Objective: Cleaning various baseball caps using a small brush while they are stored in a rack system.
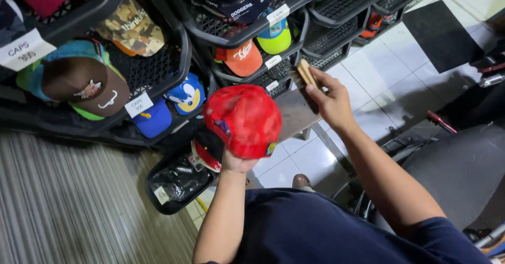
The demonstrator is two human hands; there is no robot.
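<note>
the left hand [239,163] holds a red mesh cap [244,121] up from inside, while right-hand fingers [315,88] pinch a wooden brush [303,73] just beyond it; a loose pinch could drop the brush.

Well left of and above left hand [238,162]: large white rectangular card [23,49] on black crate rim. Nearer, upper left: small white tilted tag [139,104]. Above right hand [330,102]: small white tags [278,14] on crate fronts. Below left: white sticker [161,195] on black bag.
</note>
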